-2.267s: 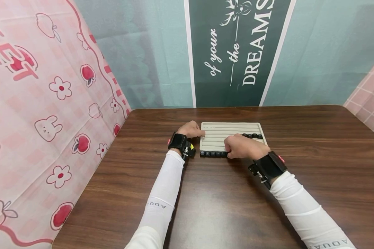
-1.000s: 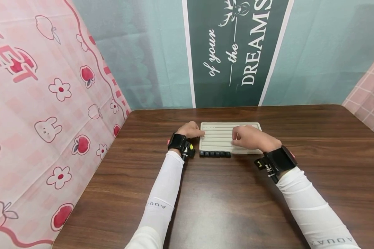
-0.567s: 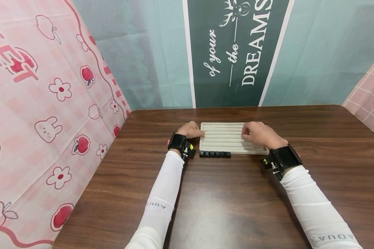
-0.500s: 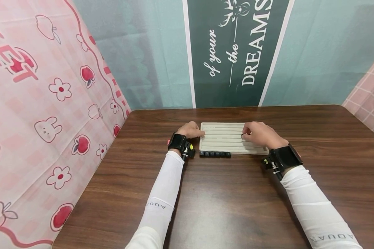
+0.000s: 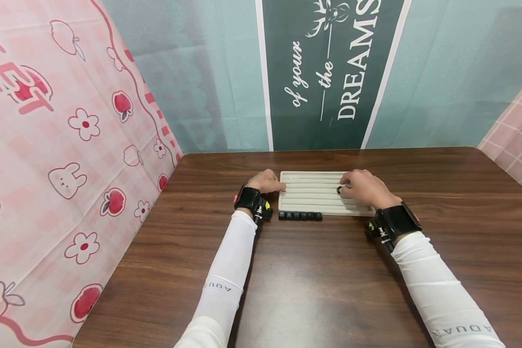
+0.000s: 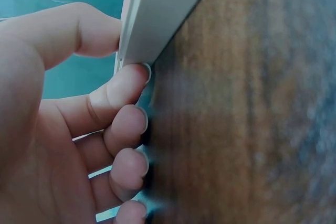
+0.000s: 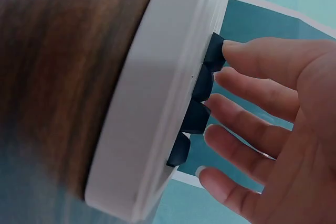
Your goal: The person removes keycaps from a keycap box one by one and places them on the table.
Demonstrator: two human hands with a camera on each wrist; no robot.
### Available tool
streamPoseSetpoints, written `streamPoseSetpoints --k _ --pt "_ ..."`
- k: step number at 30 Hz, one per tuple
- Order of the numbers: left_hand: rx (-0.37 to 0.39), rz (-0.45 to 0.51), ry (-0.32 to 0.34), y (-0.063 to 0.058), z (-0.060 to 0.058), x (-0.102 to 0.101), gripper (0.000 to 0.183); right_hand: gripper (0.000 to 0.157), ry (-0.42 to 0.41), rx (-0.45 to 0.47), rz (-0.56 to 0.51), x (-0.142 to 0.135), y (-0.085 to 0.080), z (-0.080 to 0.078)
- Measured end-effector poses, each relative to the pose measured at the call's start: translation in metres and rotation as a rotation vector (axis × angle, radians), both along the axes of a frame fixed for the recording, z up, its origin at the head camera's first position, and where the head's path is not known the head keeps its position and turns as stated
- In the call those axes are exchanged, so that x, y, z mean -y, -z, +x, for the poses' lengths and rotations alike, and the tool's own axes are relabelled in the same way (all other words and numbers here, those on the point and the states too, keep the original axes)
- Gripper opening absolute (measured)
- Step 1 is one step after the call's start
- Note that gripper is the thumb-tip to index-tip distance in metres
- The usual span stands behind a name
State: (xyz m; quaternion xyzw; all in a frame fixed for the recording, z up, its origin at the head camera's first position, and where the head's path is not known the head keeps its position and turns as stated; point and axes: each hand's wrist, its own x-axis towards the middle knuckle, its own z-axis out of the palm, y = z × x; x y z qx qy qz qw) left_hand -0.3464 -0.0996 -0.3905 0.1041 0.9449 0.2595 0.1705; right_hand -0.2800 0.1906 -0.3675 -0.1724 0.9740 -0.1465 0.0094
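A cream ridged tray (image 5: 309,197) lies on the table, several black keycaps (image 7: 195,116) standing in a row on it at the right side. My left hand (image 5: 265,181) pinches the tray's left edge, thumb on top and index fingertip against the side wall (image 6: 168,14). Over the tray's right half is my right hand (image 5: 363,187), its thumb (image 7: 252,59) touching the end keycap (image 5: 340,190) of the row. The other fingers of that hand are spread loosely behind the caps. In the head view the hand hides the rest of that row.
Another row of several black keycaps (image 5: 300,215) sits on the brown wooden table (image 5: 287,280), along the tray's front edge at its left. A blue-green cloth (image 5: 217,96) hangs behind the table, and a pink patterned cloth (image 5: 113,159) hangs at the left.
My right hand has gone from the front row's right end up and right onto the tray. Its fingers have since loosened, and a keycap shows at the thumb. The left hand has stayed.
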Motion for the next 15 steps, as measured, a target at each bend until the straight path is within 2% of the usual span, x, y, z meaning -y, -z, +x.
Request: streamPoseSetpoints --k 15 --pt "-0.003 0.014 0.011 -0.0017 0.0016 0.0007 0.048 0.017 -0.007 0.037 -0.015 0.0008 0.0045 -0.0025"
